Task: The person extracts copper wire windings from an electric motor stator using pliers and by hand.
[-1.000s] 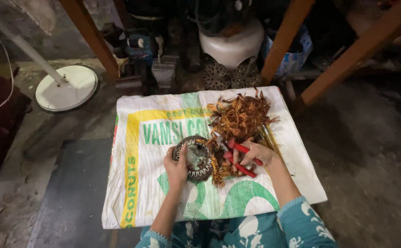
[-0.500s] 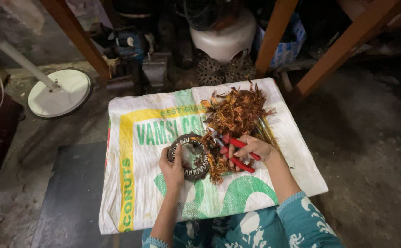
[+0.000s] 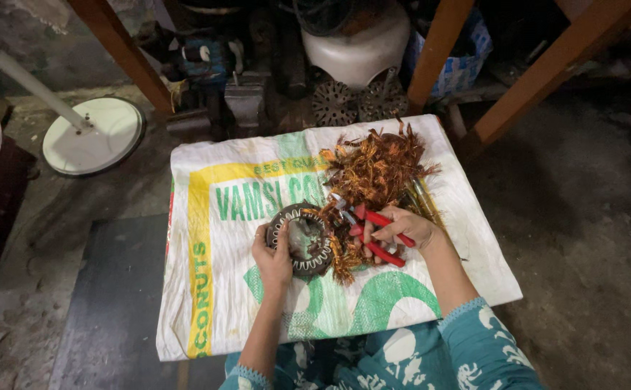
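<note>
A round dark motor stator (image 3: 302, 240) with pale slot liners lies on a white woven sack (image 3: 221, 289) spread on the floor. My left hand (image 3: 272, 260) grips its lower left rim. My right hand (image 3: 401, 225) holds red-handled pliers (image 3: 373, 232), whose jaws point left toward the copper strands at the stator's right edge. A tangled pile of cut copper wire (image 3: 377, 167) sits on the sack just beyond the pliers.
A white round stand base (image 3: 93, 136) with a pole lies at the left. Orange wooden legs (image 3: 438, 54) rise behind the sack. A white tub (image 3: 359, 43), metal parts and round stacks (image 3: 333, 105) crowd the back. A dark mat (image 3: 113, 303) lies left of the sack.
The view has shifted slightly, bringing the sack lower and closer. Both hands keep their hold; the pliers stay at the stator's right side.
</note>
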